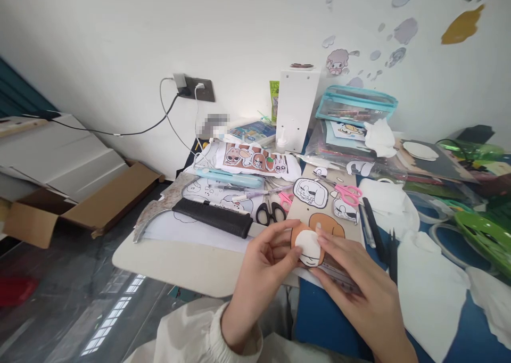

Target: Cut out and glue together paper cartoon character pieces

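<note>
Between the fingertips of both hands is a small orange and white paper cutout with black drawn lines. My left hand pinches its left edge with thumb and fingers. My right hand grips its right side. Just behind it, an orange cutout piece lies on a beige board. Left of that are black-handled scissors and pink scissors. A second pair of pink-handled scissors rests among black and white character cutouts.
A hammer with a black grip lies across drawn paper on the left. A white box stands at the wall beside a blue pencil case. White tissues and tweezers are at right, and an open cardboard box at far left.
</note>
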